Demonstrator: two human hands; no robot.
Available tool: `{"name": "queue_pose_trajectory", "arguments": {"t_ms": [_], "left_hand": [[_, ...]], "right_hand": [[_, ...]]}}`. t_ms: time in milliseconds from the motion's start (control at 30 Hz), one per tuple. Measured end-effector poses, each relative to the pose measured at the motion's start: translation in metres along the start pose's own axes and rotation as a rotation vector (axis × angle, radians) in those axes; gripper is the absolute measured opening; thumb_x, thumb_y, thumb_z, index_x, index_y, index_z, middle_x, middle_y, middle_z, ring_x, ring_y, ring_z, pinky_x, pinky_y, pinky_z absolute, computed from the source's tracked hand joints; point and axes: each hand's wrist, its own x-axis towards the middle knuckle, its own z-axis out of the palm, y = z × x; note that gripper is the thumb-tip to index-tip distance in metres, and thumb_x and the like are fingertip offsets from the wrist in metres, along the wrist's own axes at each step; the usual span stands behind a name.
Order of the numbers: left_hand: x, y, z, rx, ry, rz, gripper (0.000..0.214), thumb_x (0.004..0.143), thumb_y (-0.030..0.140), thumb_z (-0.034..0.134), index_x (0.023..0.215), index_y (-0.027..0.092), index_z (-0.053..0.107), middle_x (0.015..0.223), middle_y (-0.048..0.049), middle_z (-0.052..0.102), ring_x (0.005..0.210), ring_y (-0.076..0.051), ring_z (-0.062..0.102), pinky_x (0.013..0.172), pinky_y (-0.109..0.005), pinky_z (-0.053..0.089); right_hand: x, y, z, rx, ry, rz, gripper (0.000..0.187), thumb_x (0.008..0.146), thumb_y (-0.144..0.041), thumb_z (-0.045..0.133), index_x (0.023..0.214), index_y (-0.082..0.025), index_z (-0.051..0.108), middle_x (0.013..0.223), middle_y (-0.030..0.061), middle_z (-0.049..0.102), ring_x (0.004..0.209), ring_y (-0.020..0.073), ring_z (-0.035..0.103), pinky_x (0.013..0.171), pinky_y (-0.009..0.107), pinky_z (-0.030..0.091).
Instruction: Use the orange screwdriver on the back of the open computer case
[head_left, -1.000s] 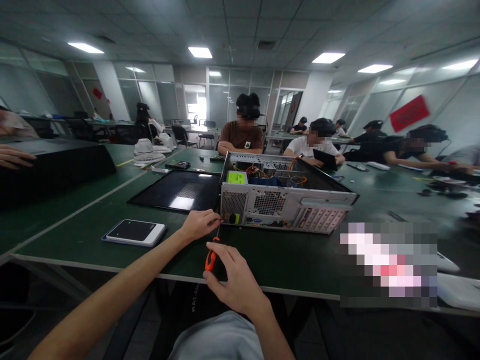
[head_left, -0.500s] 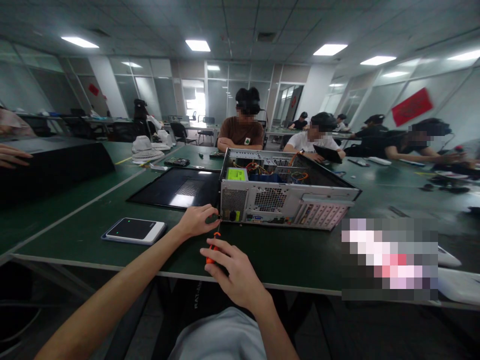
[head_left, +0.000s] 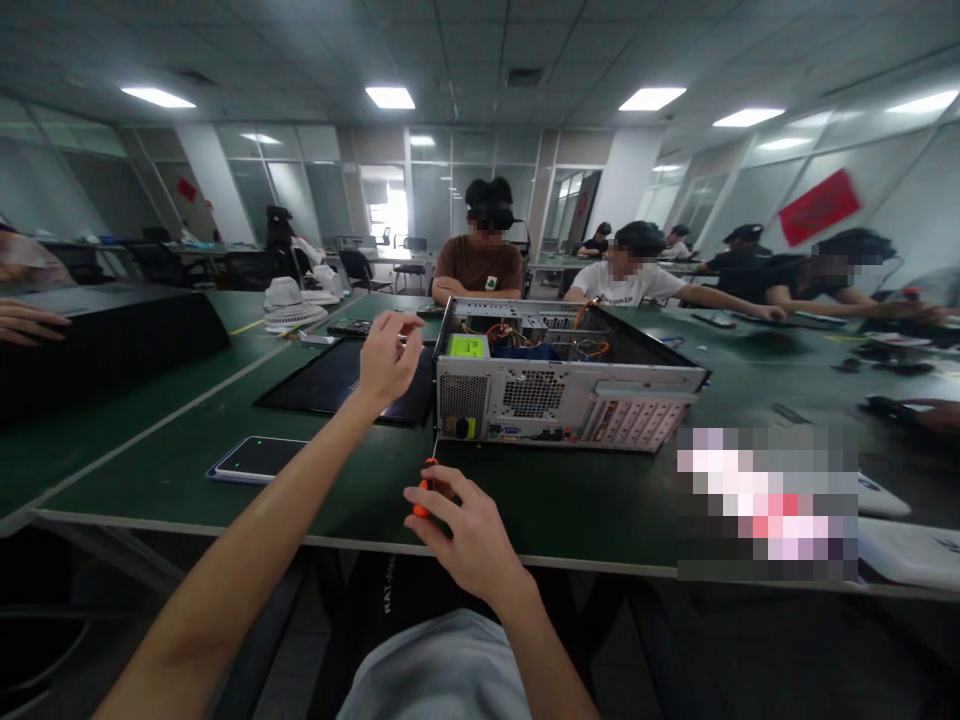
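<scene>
An orange-and-black screwdriver (head_left: 423,500) is gripped by my right hand (head_left: 469,530) near the table's front edge. Its shaft points away from me, and the tip is at the lower left corner of the computer case (head_left: 517,400). The case lies on its side with its top uncovered and its rear panel facing me; wires and a bright green label show inside. My left hand (head_left: 391,355) is raised over the black side panel (head_left: 322,385), just left of the case. Its fingers are loosely bent and apart, and I see nothing in them.
A white device with a dark screen (head_left: 259,460) lies left on the green table (head_left: 360,495). A white fan (head_left: 295,310) stands farther back. Another black case (head_left: 112,335) is at far left, with a person's hand on it. People sit across the table. A blurred-out patch covers the right front.
My left hand has lifted from the case's lower left corner, up and away over the side panel. My right hand keeps the screwdriver in nearly the same spot. A person opposite has stretched out an arm.
</scene>
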Motion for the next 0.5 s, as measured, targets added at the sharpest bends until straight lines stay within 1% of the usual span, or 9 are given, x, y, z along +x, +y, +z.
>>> {"name": "queue_pose_trajectory", "arguments": {"t_ms": [33,100,133,200,267,333,400,433,500], "left_hand": [[0.015,0.006,0.006,-0.015,-0.004,-0.019,0.022,0.093,0.023,0.048,0.101,0.017,0.067,0.101,-0.0065,0.067,0.098,-0.02,0.06,0.075,-0.027,0.051],[0.041,0.016,0.023,-0.043,-0.046,-0.108,0.021,0.092,0.022,0.049,0.096,0.016,0.068,0.096,-0.0054,0.069,0.092,-0.019,0.061,0.082,-0.03,0.052],[0.051,0.02,0.032,-0.041,-0.085,-0.163,0.022,0.093,0.023,0.049,0.095,0.016,0.069,0.092,-0.0056,0.069,0.089,-0.019,0.062,0.084,-0.032,0.052],[0.064,0.027,0.049,0.025,-0.222,-0.204,0.02,0.092,0.027,0.055,0.093,0.016,0.072,0.095,-0.0081,0.072,0.092,-0.021,0.063,0.089,-0.037,0.052],[0.07,0.031,0.063,0.162,-0.367,-0.201,0.022,0.089,0.036,0.065,0.096,0.018,0.075,0.108,-0.0122,0.072,0.103,-0.027,0.063,0.095,-0.045,0.051],[0.074,0.031,0.072,0.276,-0.536,-0.193,0.035,0.086,0.048,0.07,0.104,0.019,0.076,0.12,-0.0155,0.07,0.112,-0.033,0.062,0.097,-0.05,0.05],[0.078,0.03,0.077,0.334,-0.7,-0.158,0.047,0.086,0.055,0.068,0.113,0.017,0.074,0.125,-0.0173,0.069,0.115,-0.034,0.063,0.097,-0.049,0.05],[0.08,0.03,0.078,0.346,-0.759,-0.133,0.05,0.087,0.057,0.066,0.117,0.016,0.074,0.125,-0.0177,0.07,0.115,-0.034,0.064,0.098,-0.047,0.05],[0.084,0.031,0.082,0.35,-0.812,-0.08,0.052,0.091,0.057,0.061,0.12,0.014,0.073,0.124,-0.0178,0.071,0.115,-0.032,0.065,0.098,-0.042,0.05]], "right_hand": [[0.0,0.0,0.0,0.019,-0.013,0.0,0.026,0.094,-0.034,0.071,0.119,-0.027,0.071,0.13,0.0092,0.069,0.11,0.0223,0.071,0.094,0.037,0.058],[0.002,0.001,0.002,0.06,-0.041,0.022,0.025,0.091,-0.036,0.075,0.113,-0.024,0.07,0.13,0.0097,0.07,0.113,0.0233,0.072,0.095,0.037,0.059],[0.003,0.001,0.003,0.07,-0.057,0.041,0.027,0.089,-0.037,0.077,0.111,-0.024,0.069,0.129,0.0097,0.071,0.114,0.0238,0.072,0.094,0.036,0.059],[0.007,0.002,0.004,0.061,-0.087,0.064,0.031,0.086,-0.038,0.081,0.11,-0.023,0.067,0.126,0.0093,0.072,0.113,0.0248,0.072,0.091,0.036,0.06],[0.013,0.002,0.006,0.022,-0.102,0.042,0.035,0.086,-0.038,0.08,0.115,-0.024,0.067,0.123,0.009,0.071,0.109,0.0245,0.072,0.088,0.035,0.06],[0.019,0.002,0.008,-0.009,-0.096,-0.019,0.033,0.09,-0.039,0.075,0.119,-0.025,0.068,0.121,0.0089,0.071,0.107,0.0233,0.072,0.089,0.035,0.06],[0.022,0.002,0.011,-0.013,-0.076,-0.067,0.029,0.092,-0.042,0.073,0.116,-0.025,0.071,0.121,0.0093,0.071,0.106,0.0236,0.073,0.091,0.036,0.059],[0.023,0.002,0.012,-0.006,-0.069,-0.075,0.029,0.092,-0.044,0.073,0.113,-0.024,0.072,0.121,0.0094,0.072,0.105,0.0241,0.073,0.092,0.037,0.059],[0.022,0.002,0.013,0.022,-0.063,-0.058,0.033,0.09,-0.047,0.075,0.11,-0.022,0.072,0.123,0.01,0.072,0.106,0.0255,0.073,0.092,0.038,0.06]]}}
